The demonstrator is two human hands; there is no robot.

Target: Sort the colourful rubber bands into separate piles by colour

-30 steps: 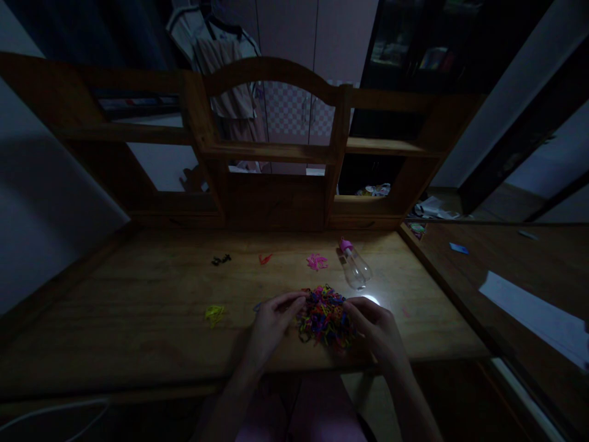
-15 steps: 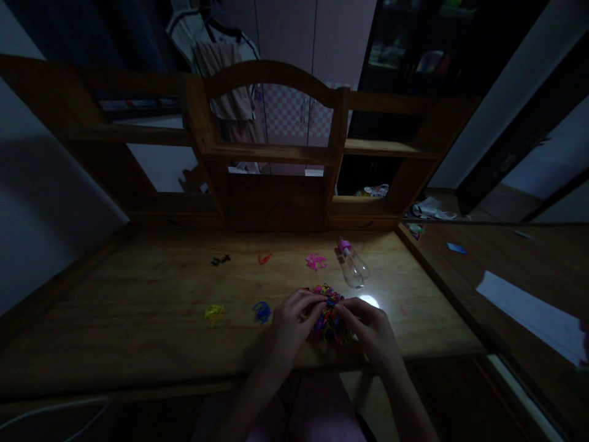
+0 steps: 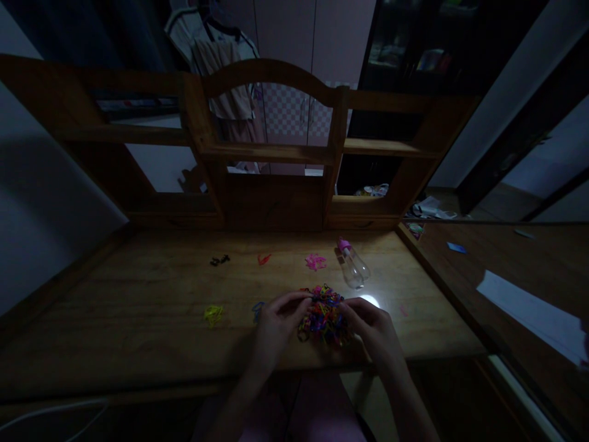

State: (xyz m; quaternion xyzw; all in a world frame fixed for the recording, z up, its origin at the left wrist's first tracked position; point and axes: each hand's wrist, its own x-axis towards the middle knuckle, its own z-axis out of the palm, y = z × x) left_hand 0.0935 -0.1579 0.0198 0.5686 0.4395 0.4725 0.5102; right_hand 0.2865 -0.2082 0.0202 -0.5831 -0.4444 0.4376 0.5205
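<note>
A mixed heap of small coloured loops that look like rubber bands (image 3: 326,322) lies near the desk's front edge. My left hand (image 3: 278,325) is at its left side, thumb and forefinger pinched on a dark rubber band (image 3: 315,299). From the right, my right hand (image 3: 373,322) pinches at a blue rubber band (image 3: 339,300) on top of the heap. Sorted by colour, small piles lie around: yellow bands (image 3: 213,315), blue bands (image 3: 258,311) partly covered by my left hand, black bands (image 3: 219,260), red bands (image 3: 264,259) and pink bands (image 3: 315,262).
A clear bulb-shaped bottle with a pink cap (image 3: 353,267) lies behind the heap on the right. The wooden desk (image 3: 151,294) has a shelf unit (image 3: 276,199) along its back. Another surface to the right holds white paper (image 3: 529,313) and a blue card (image 3: 456,247).
My left hand has shifted left, away from my right hand, and now covers part of the blue pile. More of the heap shows between the hands. My right hand has barely moved.
</note>
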